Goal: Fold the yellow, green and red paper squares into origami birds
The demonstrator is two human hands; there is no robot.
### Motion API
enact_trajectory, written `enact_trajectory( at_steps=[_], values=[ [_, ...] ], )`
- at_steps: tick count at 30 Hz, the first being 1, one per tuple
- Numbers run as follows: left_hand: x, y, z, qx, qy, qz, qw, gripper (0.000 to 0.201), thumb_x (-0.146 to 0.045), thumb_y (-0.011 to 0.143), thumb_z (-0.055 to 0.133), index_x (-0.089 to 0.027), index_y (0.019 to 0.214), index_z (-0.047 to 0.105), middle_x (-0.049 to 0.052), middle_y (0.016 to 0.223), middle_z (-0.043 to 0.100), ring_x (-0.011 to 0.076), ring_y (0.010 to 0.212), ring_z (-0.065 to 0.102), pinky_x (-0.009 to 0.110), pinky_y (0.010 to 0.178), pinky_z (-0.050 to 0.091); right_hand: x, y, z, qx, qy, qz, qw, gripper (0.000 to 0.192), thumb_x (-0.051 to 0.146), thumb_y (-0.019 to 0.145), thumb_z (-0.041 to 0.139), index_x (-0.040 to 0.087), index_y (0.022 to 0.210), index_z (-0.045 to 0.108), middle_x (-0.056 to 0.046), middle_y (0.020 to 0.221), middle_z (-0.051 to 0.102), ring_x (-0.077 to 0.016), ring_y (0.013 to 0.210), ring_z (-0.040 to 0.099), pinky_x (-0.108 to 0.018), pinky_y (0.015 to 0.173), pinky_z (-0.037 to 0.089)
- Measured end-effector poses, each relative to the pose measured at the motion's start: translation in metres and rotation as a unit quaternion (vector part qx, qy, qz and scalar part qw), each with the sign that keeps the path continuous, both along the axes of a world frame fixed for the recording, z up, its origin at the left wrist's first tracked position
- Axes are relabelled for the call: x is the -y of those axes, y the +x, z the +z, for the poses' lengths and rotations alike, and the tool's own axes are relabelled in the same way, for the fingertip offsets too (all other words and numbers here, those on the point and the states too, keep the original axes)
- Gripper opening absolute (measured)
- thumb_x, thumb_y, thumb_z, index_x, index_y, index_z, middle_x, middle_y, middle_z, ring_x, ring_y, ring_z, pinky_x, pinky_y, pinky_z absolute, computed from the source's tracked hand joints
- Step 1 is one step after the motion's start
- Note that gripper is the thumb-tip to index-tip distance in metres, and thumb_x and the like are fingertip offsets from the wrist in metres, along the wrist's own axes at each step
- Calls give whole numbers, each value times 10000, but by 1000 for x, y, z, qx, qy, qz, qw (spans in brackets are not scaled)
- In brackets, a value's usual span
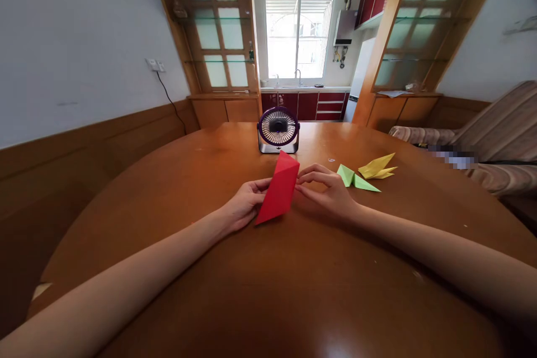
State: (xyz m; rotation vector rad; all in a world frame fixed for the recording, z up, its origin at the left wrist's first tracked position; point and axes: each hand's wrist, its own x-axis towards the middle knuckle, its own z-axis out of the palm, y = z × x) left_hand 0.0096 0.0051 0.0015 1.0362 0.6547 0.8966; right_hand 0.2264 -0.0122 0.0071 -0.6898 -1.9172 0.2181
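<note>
A folded sheet of red paper (280,190) is held up above the wooden table, tilted, with a crease near its top. My left hand (246,204) grips its left side, the fingers partly hidden behind the paper. At the paper's right edge, the fingertips of my right hand (325,185) pinch it. Just right of that hand lie a green folded paper piece (346,174) and, farther back, a yellow folded paper piece (377,168).
A small purple desk fan (278,127) stands on the round wooden table (268,291), right behind the red paper. A striped sofa (499,128) is at the right. Beyond the table, glass-shelved cabinets (222,98) flank the opening to a kitchen with a window (298,38).
</note>
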Motion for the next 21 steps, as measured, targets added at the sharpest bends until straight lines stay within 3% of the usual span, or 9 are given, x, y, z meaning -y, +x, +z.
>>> enact_trajectory(
  at_steps=[7, 14, 21],
  values=[
    [-3, -1, -2, 3, 31, 13, 999, 538, -124, 585, 855, -99, 1093, 684, 101, 885, 757, 144, 654, 705, 223, 642, 568, -1, 0, -5, 18, 0, -10, 1000, 65, 270, 837, 694, 212, 859, 713, -56, 924, 654, -175, 864, 632, -348, 781, 530],
    [-6, -4, -7, -39, 71, -21, 997, 585, -129, 562, 868, -95, 1114, 676, 109, 944, 752, 171, 755, 719, 233, 699, 561, -1, 1, -6, 22, 6, -14, 1000, 87, 268, 859, 662, 212, 870, 728, -61, 909, 651, -176, 854, 630, -341, 758, 529],
    [-10, -4, -13, -64, 112, -17, 992, 572, -173, 558, 874, -94, 1091, 682, 112, 953, 750, 207, 844, 716, 270, 760, 549, -4, 6, -6, 125, 137, -43, 982, 92, 211, 864, 623, 208, 882, 713, -70, 910, 667, -190, 838, 605, -374, 764, 496]
  ],
)
